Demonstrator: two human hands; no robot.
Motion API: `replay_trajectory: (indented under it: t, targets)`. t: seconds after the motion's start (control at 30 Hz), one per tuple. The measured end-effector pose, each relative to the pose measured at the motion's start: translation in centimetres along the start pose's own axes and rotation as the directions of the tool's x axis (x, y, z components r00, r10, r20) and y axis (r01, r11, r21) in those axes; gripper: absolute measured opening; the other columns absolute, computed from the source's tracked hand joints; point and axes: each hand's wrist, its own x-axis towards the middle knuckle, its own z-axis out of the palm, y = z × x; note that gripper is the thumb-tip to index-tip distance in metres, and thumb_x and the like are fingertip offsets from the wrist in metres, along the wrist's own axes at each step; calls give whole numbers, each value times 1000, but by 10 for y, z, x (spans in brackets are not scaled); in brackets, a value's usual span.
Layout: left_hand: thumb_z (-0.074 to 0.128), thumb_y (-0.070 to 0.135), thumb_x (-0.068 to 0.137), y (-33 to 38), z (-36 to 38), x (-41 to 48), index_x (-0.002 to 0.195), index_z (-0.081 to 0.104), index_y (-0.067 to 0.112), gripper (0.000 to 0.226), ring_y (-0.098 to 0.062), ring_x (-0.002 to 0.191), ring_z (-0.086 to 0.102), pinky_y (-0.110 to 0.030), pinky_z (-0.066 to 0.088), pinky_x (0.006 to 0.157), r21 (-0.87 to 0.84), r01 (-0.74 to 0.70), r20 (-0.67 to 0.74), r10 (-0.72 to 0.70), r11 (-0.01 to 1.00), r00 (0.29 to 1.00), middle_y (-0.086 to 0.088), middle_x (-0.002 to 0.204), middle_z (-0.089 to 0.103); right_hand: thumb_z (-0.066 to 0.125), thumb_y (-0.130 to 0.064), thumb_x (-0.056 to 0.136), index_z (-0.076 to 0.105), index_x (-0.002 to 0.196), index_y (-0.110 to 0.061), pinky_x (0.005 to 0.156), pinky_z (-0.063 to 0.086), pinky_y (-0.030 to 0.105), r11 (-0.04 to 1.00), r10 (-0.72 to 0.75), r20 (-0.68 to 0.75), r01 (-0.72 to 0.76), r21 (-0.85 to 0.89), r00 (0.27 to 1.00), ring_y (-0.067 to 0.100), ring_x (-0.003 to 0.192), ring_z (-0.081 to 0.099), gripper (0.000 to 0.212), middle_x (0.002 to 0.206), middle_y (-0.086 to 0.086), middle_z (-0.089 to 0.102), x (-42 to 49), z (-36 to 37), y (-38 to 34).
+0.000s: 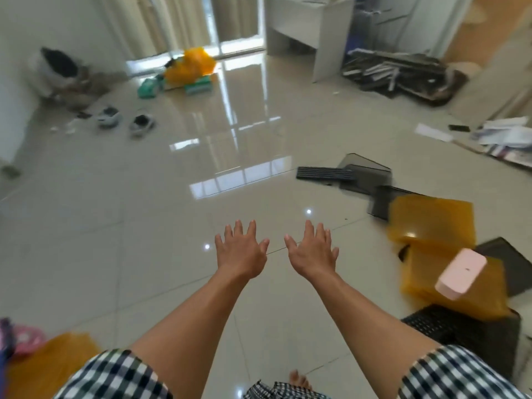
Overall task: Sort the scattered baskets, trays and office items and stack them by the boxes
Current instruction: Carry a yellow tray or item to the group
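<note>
Head-worn view, forward and down over tiled floor.

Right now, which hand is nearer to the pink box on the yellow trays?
Right. The right hand is to the left of the pink box; the left hand lies farther left, beyond the right one.

Left hand and right hand extended forward side by side, palms down, fingers spread, holding nothing.

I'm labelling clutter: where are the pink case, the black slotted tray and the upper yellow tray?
pink case [460,273]: head view, middle of its top face.
black slotted tray [325,172]: head view, centre of its slats.
upper yellow tray [431,223]: head view, middle of its flat face.
</note>
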Motion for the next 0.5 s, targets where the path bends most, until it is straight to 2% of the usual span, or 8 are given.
replay_trajectory:
  t: [0.23,0.5]
  targets:
    - [23,58,104,127,-5,47,161,6,28,67,-33,155,4,-55,5,124,76,-276,33,274,958,961,-9,168,5,36,-63,100,11,161,-24,122,9,60,969,239,-150,-224,108,960,30,156,-2,76,170,8,3,39,-70,82]
    - [23,58,104,232,7,91,161,8,27,67,-34,154,4,-55,5,123,125,-533,124,519,837,846,-10,168,6,36,-64,100,11,161,-24,121,10,61,865,494,-221,-448,227,841,31,156,-1,76,170,7,2,64,-119,160]
